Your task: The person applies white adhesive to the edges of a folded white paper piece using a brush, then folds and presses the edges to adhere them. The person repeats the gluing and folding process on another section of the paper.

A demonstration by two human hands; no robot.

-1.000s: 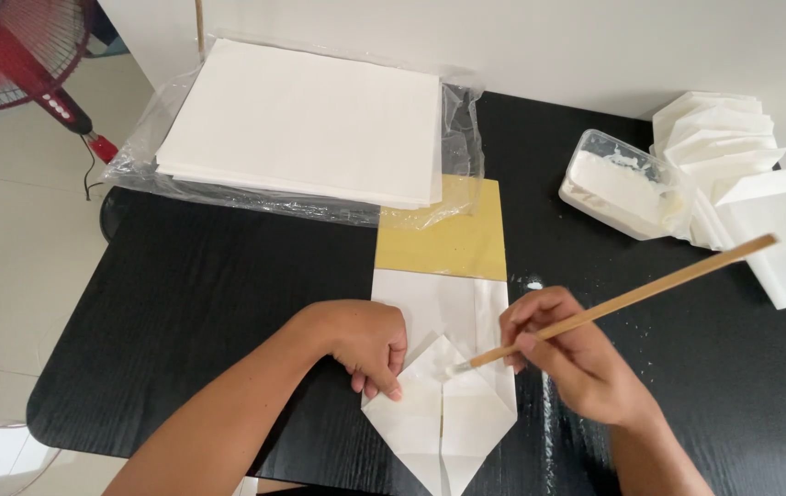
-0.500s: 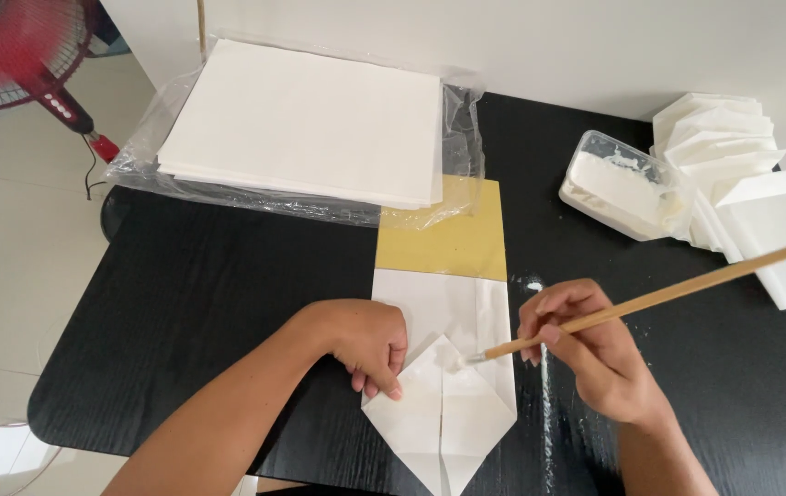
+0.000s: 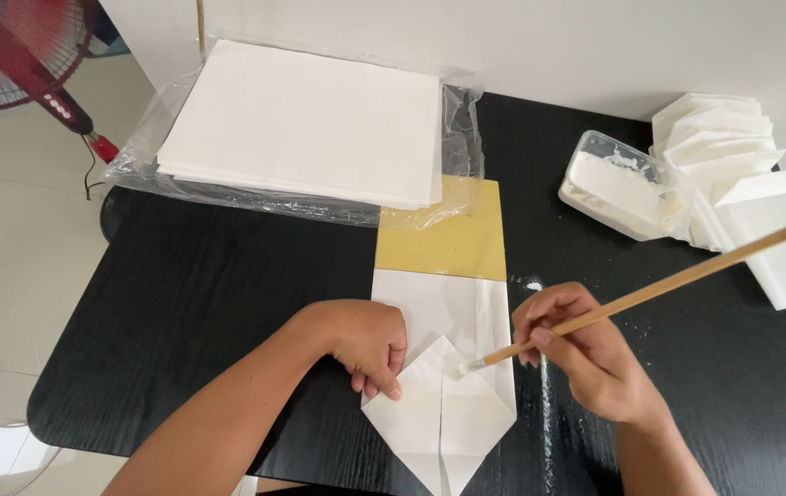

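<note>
Two hands are working over a folded white paper lying on the black table. The left hand is pressing its fingertips flat on the paper's left flap, pinning the fold so it is not springing open; it is grasping nothing. The right hand is pinching a long wooden brush like a pen, its pale tip touching the paper near the centre crease, probably spreading paste, though the smear is hard to make out. A clear tub of white paste is sitting within reach, beside stacked finished folds. A bagged ream of sheets is waiting behind.
</note>
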